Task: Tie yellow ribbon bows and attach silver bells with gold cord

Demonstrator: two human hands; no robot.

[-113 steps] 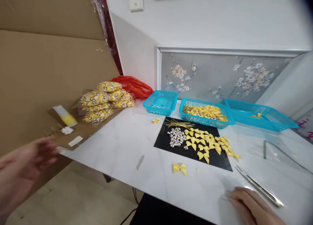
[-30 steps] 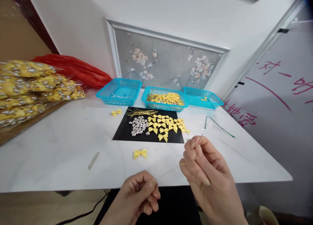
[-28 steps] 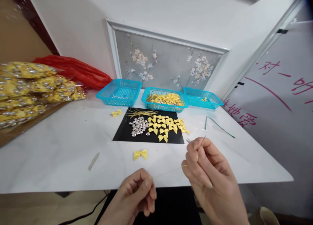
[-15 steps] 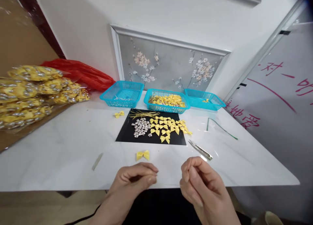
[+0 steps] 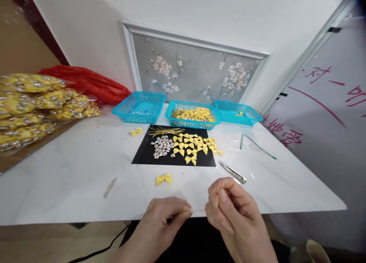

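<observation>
Above the table's front edge, my left hand (image 5: 168,225) is closed in a pinch, thumb against forefinger. My right hand (image 5: 234,213) is also pinched closed, a short gap to its right. Whatever the fingertips hold is too small or hidden to name; a faint pale line shows between them. A yellow ribbon bow (image 5: 164,179) lies on the table just beyond my left hand. Thread snips (image 5: 233,171) rest beyond my right hand. Farther back, a black mat (image 5: 148,156) carries silver beads (image 5: 162,145), several yellow bows (image 5: 190,144) and gold cords (image 5: 164,130).
Three blue baskets stand along the wall: one with white strips (image 5: 138,118), one full of yellow bows (image 5: 194,125), one holding a small yellow piece (image 5: 251,120). Bagged bows (image 5: 34,106) are piled left. A green cord (image 5: 259,146) and grey strip (image 5: 110,188) lie on the table.
My left hand has moved right and slightly down, closer to my right hand. My right hand has shifted slightly left and up, still pinched. The view has tilted a little.
</observation>
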